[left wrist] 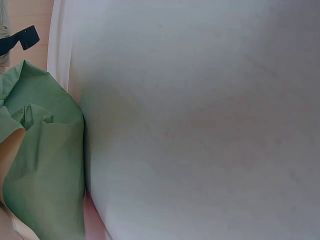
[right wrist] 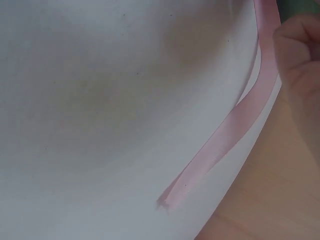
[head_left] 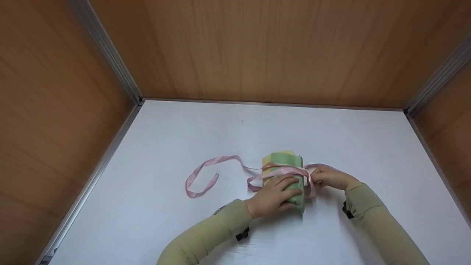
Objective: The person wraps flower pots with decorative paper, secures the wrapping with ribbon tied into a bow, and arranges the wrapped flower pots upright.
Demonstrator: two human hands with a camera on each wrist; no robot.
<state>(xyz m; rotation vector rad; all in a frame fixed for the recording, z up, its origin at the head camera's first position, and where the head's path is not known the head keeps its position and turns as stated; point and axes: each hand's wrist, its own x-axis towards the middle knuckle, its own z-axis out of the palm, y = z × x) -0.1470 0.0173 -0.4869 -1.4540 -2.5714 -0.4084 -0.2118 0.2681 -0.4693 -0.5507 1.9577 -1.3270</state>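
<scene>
A small package (head_left: 285,159) in green and yellow wrapping lies on the white table, with pink ribbon (head_left: 220,159) passing across its top. My left hand (head_left: 271,197) rests on the package's near part, fingers spread over the wrapping and ribbon. At the package's right side, my right hand (head_left: 331,177) has curled fingers and pinches the ribbon; the exact grip is partly hidden. Folded green paper (left wrist: 50,160) fills the left edge of the left wrist view. In the right wrist view, a loose ribbon end (right wrist: 200,172) trails beside the curled fingers (right wrist: 300,47).
The white table (head_left: 184,125) is bordered by a wooden panel (head_left: 257,51) at the back and panels at both sides, with metal edging (head_left: 110,48). A long ribbon tail loops on the table left of the package.
</scene>
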